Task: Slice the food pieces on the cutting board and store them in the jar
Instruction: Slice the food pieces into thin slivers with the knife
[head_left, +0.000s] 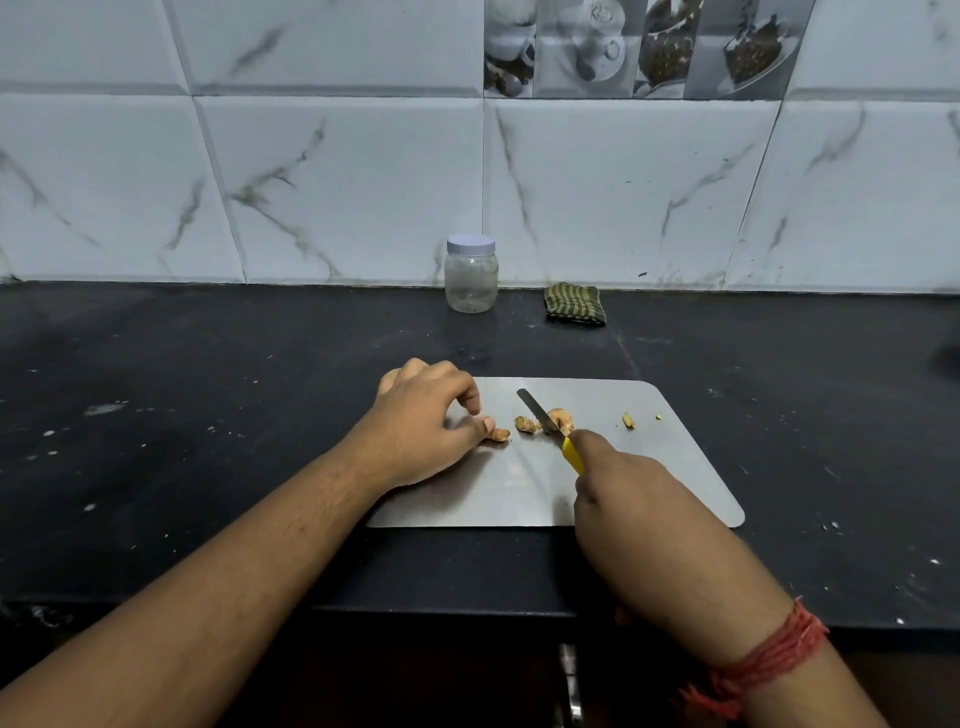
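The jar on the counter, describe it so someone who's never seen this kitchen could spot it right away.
Look along the back of the black counter, where it meets the white marble-look wall tiles. The jar stands upright there, beyond the steel cutting board and just left of a folded green striped cloth. It is the only clear container, looks empty, and has a pale lavender lid on.
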